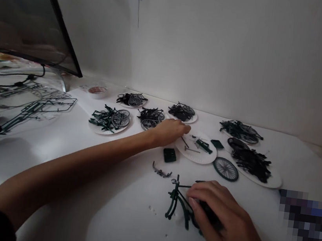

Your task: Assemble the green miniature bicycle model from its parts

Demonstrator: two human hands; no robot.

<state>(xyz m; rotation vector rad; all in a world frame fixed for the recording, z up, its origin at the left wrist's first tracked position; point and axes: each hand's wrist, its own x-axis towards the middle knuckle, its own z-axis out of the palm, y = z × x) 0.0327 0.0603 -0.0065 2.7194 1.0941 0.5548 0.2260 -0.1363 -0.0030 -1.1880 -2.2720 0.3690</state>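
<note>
Green bicycle frame (pixel 174 195) sat on the near half of the white tabletop (pixel 124 218), well away from the far edge, with the fingers and thumb of my right hand (pixel 220 207) clamped on one end. My hands were apart: the left hand (pixel 169 132) reached toward the far edge, over a paper plate (pixel 200 158) of small parts; I couldn't tell whether it gripped anything. Just beside that plate lay a spoked wheel (pixel 226 169), then a grey handlebar (pixel 161 172), a green square piece (pixel 170 155) and, nearer the near edge, tiny white crumbs (pixel 150 207).
</note>
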